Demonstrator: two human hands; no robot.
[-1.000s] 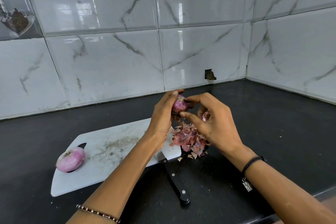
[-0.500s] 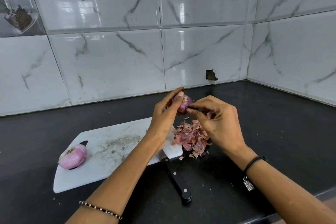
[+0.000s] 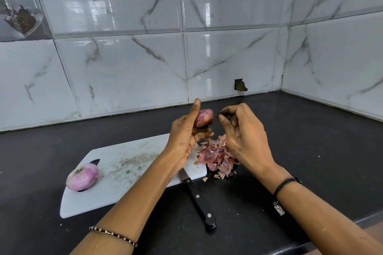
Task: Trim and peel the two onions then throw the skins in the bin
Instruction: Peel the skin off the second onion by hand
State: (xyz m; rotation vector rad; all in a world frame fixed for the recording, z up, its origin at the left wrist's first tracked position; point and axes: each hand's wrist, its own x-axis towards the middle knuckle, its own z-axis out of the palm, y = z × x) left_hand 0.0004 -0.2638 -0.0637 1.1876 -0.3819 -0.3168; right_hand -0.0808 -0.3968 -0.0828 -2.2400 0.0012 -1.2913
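Up above the board, the left hand gripped a small onion between its raised thumb and curled fingers. The bulb was oval, and the side that showed wore dry, reddish-purple skin. Just beside it, not touching, the right hand had its fingers curled in and its thumb tip close to the forefinger; whether a scrap of skin was pinched there could not be told.

Beneath both hands lay a heap of skins, papery, crinkled flakes in pink and brown. The heap sat partly on the right end of the cutting board and partly spilled onto the counter. The board was flat, white and round-cornered, scuffed and dusted with fine bits in the middle. At its left end, over the handle slot, sat the second onion, peeled, smooth and glossy pale pink, brownish at one end.

A knife lay with its steel blade on the board's near edge and its black riveted handle on the dark, matte counter. Glossy white tiles with grey marble veins lined the wall behind.
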